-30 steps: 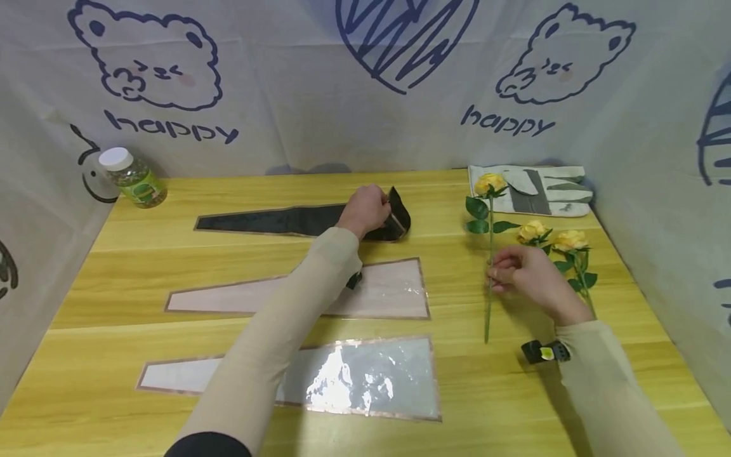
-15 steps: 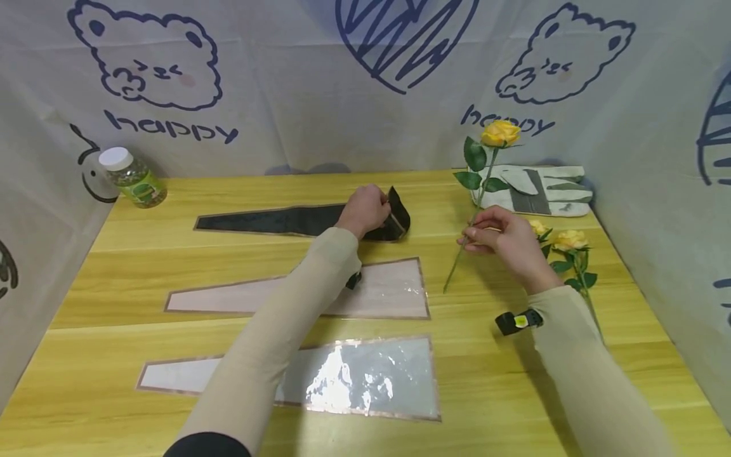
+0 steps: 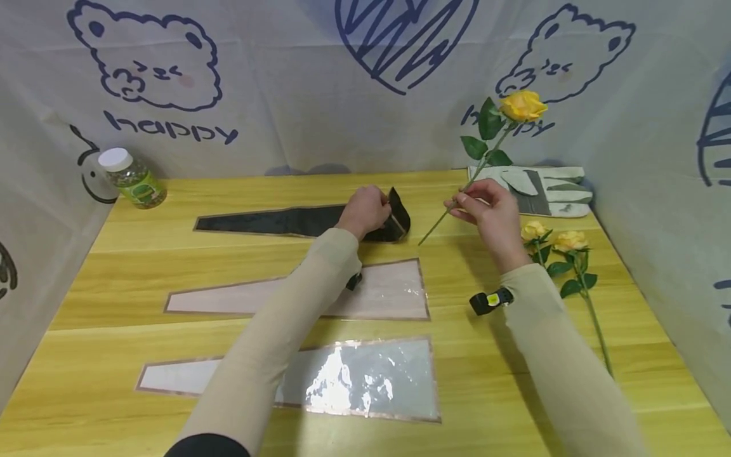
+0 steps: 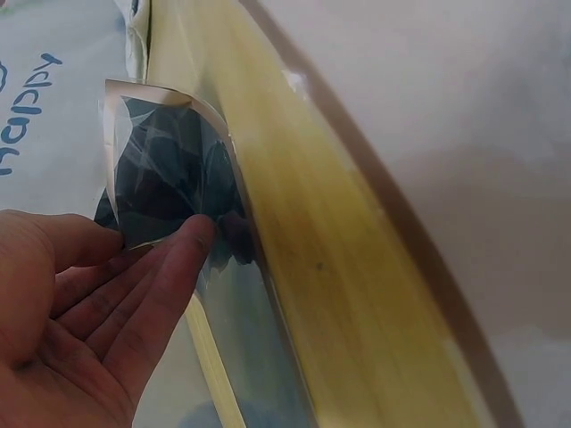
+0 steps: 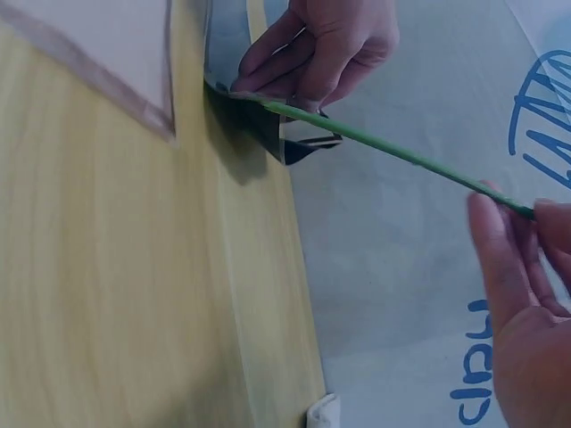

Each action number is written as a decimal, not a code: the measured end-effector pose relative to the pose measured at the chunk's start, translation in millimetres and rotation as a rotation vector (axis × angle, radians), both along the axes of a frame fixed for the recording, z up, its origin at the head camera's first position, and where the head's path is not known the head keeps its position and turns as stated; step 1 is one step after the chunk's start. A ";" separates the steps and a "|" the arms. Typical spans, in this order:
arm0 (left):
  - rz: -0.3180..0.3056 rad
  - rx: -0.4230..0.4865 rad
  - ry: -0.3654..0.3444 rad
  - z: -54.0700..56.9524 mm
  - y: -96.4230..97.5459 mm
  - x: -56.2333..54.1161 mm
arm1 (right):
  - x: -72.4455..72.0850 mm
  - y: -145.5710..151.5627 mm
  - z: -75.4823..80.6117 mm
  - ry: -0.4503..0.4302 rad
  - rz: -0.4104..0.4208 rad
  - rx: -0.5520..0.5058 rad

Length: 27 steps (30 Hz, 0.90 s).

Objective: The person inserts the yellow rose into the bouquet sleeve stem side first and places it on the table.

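A yellow rose (image 3: 523, 106) with green leaves is held by my right hand (image 3: 490, 212), which pinches its stem (image 5: 393, 150) between thumb and fingers. The stem slants, its bloom up to the right and its cut end toward the black sleeve. With my left hand (image 3: 365, 211) I pinch the upper edge of the black flower sleeve (image 3: 268, 222), whose wide end stands raised and open. In the left wrist view the sleeve's mouth (image 4: 165, 169) shows a clear film front with a copper-coloured border. The stem's lower end is outside the mouth in the head view.
Two yellow roses (image 3: 571, 241) lie at the right. Behind them is a white and grey work glove (image 3: 562, 190). A pale pink sleeve (image 3: 394, 289) and a white sleeve (image 3: 394, 381) lie flat nearer the front. A lidded jar (image 3: 137, 181) stands at the back left.
My right hand has lifted the rose and moved it forward and left, tilting its stem end toward the black sleeve. My left hand has stayed in place.
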<state>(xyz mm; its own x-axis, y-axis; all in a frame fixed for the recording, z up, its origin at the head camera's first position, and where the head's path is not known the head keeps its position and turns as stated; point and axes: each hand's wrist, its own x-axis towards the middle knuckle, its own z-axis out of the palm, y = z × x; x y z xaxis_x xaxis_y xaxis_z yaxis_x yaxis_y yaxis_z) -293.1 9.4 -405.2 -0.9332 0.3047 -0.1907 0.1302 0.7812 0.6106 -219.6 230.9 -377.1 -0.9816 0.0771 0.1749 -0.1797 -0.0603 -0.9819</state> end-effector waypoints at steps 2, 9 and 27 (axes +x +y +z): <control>0.002 0.003 0.002 0.2 -0.3 -0.2 | -4.7 -3.3 -0.5 0.025 -0.025 -0.037; 0.007 0.007 0.003 -0.5 -0.8 -0.5 | -20.0 -10.0 -6.1 0.081 -0.080 -0.141; -0.005 -0.003 0.005 1.7 0.7 1.2 | -37.2 -26.5 -27.9 0.031 -0.178 -0.250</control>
